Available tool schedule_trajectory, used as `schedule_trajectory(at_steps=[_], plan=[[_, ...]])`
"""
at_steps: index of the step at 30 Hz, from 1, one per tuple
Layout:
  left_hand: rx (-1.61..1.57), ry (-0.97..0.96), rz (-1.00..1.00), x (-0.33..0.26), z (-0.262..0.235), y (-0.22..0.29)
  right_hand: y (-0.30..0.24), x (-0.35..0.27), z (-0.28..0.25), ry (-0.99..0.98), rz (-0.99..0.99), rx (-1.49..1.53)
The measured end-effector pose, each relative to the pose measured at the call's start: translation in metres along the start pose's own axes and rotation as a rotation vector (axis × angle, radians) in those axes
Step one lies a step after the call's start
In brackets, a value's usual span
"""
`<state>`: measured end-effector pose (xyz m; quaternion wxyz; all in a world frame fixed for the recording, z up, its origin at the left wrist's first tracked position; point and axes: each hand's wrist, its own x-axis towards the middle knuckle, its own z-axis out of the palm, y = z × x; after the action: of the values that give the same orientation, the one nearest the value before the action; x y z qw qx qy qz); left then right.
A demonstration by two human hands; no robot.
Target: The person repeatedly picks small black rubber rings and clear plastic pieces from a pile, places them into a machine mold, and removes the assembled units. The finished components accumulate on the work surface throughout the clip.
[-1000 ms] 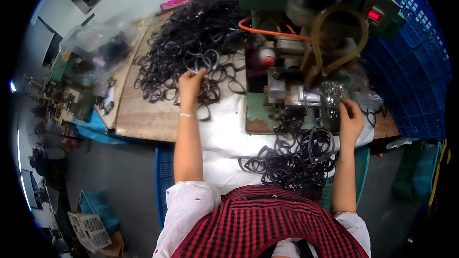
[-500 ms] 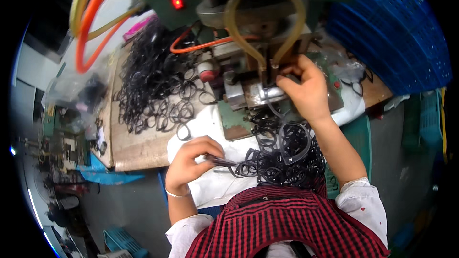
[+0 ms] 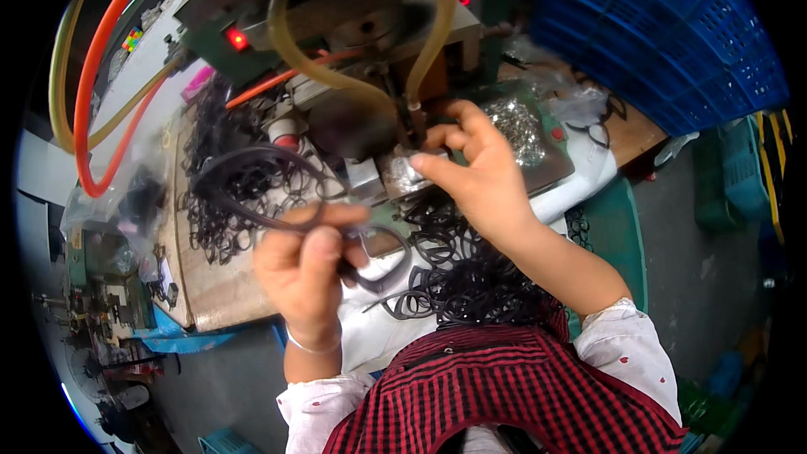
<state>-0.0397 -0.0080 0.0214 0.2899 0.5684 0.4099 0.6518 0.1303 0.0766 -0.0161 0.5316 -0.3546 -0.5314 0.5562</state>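
Note:
My left hand is closed on several thin black loops, raised above the bench at the left of my lap. The loops fan out on both sides of the fingers and are blurred by motion. My right hand is at the green press, its thumb on a small shiny metal fixture. The thumb and bent fingers stand apart, with nothing visible between them; some fingertips are partly hidden. Below the fixture, a tangled pile of black loops lies on white cloth over my lap.
More black loops are heaped on the wooden bench at left. An orange hose and a yellowish tube arch close above the work. Metal scraps lie right of the fixture. Blue crates stand at far right.
My left hand has risen and moved left, lifting the loops it holds away from the pile. My right hand stays at the fixture. The whole view has shifted, with the press now farther left.

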Motion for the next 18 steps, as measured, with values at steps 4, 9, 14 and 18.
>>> schedule_trajectory(at_steps=[4,9,14,18], plan=[[-0.005,0.127,0.114,0.009,0.008,0.007,0.014,0.005,-0.001,0.021,-0.103,0.021],[0.372,0.147,0.401,0.045,-0.002,0.004,0.045,0.03,-0.07,0.296,-0.524,-1.146],[0.349,-0.015,0.335,0.065,-0.008,-0.003,0.087,0.032,-0.112,0.224,-0.464,-1.324],[0.161,0.16,0.289,0.031,-0.031,0.003,0.078,0.025,-0.116,0.368,-0.449,-1.133]])
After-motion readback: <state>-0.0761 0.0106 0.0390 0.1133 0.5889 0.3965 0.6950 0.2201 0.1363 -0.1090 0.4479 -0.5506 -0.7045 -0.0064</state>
